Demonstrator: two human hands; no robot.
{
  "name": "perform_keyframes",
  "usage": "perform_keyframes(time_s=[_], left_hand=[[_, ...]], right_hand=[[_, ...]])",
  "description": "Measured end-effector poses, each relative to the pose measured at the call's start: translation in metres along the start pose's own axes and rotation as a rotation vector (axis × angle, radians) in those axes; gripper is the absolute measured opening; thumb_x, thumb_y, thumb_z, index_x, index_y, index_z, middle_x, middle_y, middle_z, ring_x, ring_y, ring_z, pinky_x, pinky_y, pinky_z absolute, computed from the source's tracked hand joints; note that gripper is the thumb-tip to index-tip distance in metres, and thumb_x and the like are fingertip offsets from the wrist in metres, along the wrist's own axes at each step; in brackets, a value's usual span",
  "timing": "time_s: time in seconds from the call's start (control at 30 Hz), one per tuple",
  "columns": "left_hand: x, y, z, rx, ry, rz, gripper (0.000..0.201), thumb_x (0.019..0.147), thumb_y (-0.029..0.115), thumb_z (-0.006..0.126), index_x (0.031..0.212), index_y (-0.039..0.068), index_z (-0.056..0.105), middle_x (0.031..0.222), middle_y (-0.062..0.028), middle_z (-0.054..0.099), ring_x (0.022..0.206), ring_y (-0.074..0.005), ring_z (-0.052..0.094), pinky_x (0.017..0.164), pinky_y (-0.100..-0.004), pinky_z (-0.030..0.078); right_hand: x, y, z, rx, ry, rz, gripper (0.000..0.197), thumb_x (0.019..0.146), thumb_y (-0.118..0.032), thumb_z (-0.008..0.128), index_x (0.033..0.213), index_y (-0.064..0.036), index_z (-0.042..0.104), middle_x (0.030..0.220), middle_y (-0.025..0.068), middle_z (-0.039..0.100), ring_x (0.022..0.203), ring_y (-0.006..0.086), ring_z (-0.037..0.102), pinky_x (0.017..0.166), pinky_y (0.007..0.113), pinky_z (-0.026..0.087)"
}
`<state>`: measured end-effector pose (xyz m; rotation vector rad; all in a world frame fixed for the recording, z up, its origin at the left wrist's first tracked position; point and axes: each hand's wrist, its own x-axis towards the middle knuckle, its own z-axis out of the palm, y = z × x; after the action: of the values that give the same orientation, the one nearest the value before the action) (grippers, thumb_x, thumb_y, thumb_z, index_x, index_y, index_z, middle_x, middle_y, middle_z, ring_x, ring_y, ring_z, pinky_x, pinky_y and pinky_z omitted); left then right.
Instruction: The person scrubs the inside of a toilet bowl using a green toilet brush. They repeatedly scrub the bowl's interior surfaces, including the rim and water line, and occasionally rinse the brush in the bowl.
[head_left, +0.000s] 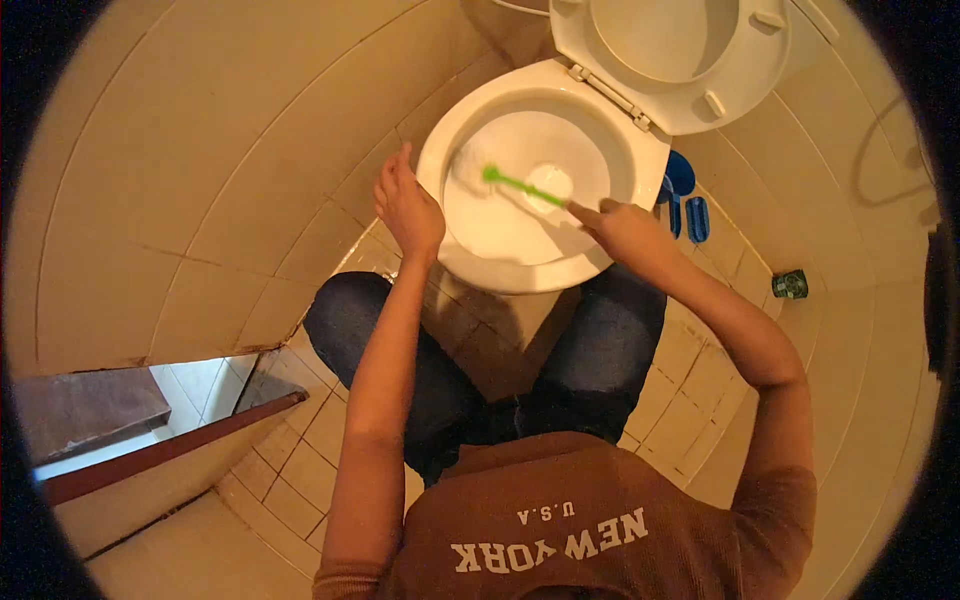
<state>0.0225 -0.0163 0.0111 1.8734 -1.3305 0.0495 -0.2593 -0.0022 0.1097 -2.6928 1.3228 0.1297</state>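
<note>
Right hand (622, 225) clenched on slim green plastic toilet brush (520, 186) inside glossy white oval toilet bowl (600, 150); left hand (408, 208) released, resting on rim.

We're in a small home bathroom: a white toilet (530, 190) with its seat and lid (670, 55) up, beige tiled walls (200, 150) around it, tiled floor (690, 370) below, doorway (150, 420) off beside it.

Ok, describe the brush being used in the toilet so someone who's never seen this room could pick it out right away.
Start at the white toilet with its seat lifted, at the top of the head view. Inside the bowl, a thin bright green brush runs from the right hand toward the bowl's left wall, while the left hand rests on the rim. It is the only green stick there; the blue items lie on the floor beside the toilet.
</note>
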Motion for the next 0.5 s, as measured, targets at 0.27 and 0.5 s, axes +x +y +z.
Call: perform_keyframes(time_s=[0.27,0.5], left_hand=[[0.000,0.008,-0.007,0.033,-0.010,0.027,0.053,0.086,-0.003,0.048,0.136,0.015,0.047,0.132,-0.0124,0.048,0.123,-0.0343,0.043,0.101,-0.0493,0.033],[-0.001,0.004,-0.007,0.026,0.001,0.013,0.053,0.086,-0.003,0.048,0.136,0.015,0.047,0.131,-0.0132,0.048,0.122,-0.0352,0.043,0.102,-0.0501,0.032]], right_hand=[[-0.006,0.041,-0.084,0.208,-0.326,-0.019,0.034,0.085,-0.015,0.063,0.119,-0.0163,0.066,0.101,0.0150,0.068,0.088,0.0340,0.066,0.074,0.041,0.053],[-0.016,0.015,-0.032,0.190,-0.026,-0.171,0.038,0.086,-0.020,0.062,0.124,-0.0147,0.062,0.087,0.0171,0.065,0.082,0.0349,0.064,0.076,0.047,0.050]])
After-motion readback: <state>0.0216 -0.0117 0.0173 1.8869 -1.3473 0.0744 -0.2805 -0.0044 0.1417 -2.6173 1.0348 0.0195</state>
